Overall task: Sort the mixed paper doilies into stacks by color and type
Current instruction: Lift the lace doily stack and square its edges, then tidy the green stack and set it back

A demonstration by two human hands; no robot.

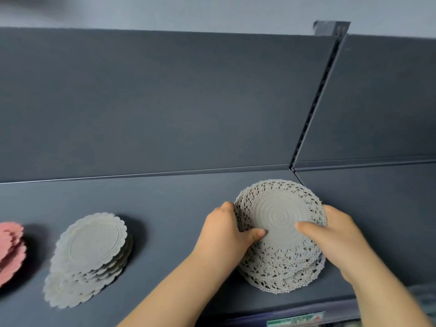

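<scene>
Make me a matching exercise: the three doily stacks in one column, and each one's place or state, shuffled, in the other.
1. pink stack
2. scalloped white stack
3. lacy white stack

A. gripped by left hand and right hand
B. cut off at the picture's left edge
C. lying untouched on the shelf, left of centre

Pairs: 1-B, 2-C, 3-A

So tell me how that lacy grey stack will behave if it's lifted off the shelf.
Probably floppy: the lacy stack is thin cut-out paper. Its lower sheets fan out unevenly, so it may slide apart unless gripped at opposite edges, as the left hand and right hand do. The open lace rim looks easy to tear.
</scene>
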